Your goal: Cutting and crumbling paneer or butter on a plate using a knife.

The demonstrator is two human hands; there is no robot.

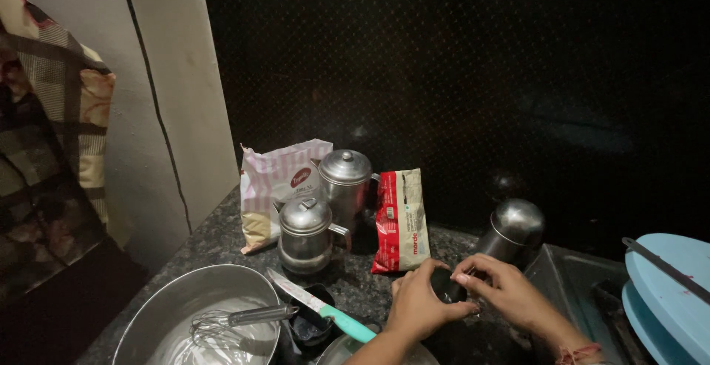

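Dark and small, a cup (447, 288) sits gripped between both hands above the desk (222, 235). Left hand (418, 307) curls around its side; right hand (499, 285) pinches its rim with bent fingers. Just left lies a knife (318, 306); beyond the right hand stands a steel flask (510, 233).

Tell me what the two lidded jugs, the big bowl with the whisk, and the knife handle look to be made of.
The two lidded jugs look like polished steel: grey with bright glints. The big round bowl seems brushed steel, with a duller sheen. The wire whisk looks metal too. The knife's teal handle is probably plastic, matte and evenly coloured.
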